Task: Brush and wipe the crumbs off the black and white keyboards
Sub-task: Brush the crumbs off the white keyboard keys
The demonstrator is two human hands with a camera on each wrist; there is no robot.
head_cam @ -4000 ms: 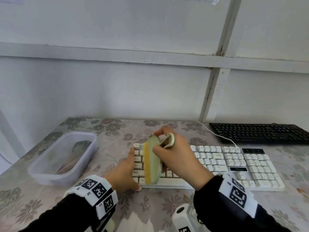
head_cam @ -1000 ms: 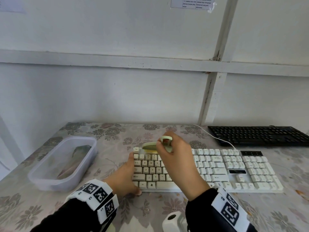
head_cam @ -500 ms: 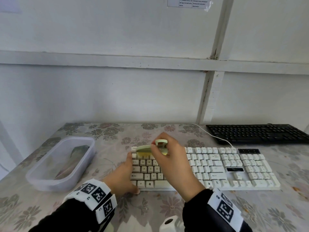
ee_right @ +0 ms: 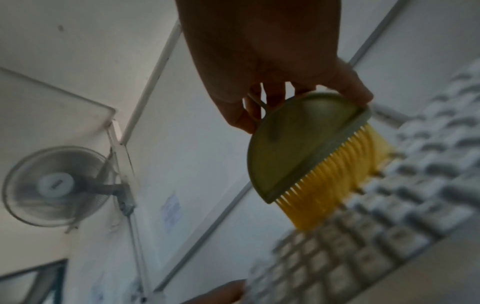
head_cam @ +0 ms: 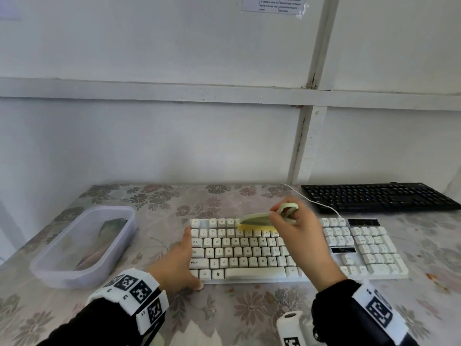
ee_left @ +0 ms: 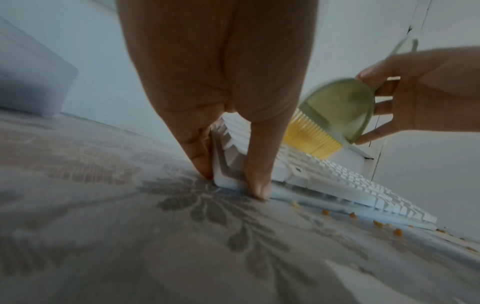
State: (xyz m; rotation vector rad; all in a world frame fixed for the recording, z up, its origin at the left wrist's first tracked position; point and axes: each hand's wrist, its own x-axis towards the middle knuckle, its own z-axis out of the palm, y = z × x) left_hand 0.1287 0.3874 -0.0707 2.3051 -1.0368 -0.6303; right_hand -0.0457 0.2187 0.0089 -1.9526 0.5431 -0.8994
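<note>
The white keyboard [head_cam: 274, 248] lies in the middle of the flowered table. My left hand [head_cam: 180, 260] holds its front left corner, thumb on the front edge and fingers [ee_left: 200, 156] along the left side. My right hand [head_cam: 295, 229] grips a small green brush [head_cam: 257, 219] by its loop handle. The yellow bristles touch the top key rows left of centre, as the right wrist view shows on the brush [ee_right: 298, 148]. The black keyboard [head_cam: 379, 197] lies at the back right, untouched. Orange crumbs [ee_left: 376, 223] lie on the cloth along the white keyboard's front edge.
A clear plastic tub [head_cam: 50, 265] with a cloth inside stands at the left. A white cable [head_cam: 314, 203] runs from the white keyboard toward the wall. The wall rises right behind the table. A wall fan [ee_right: 55, 185] shows in the right wrist view.
The brush, held upright over the left keys 4 s ago, now lies low on the top rows and has swept rightward. My left hand has kept its hold on the corner.
</note>
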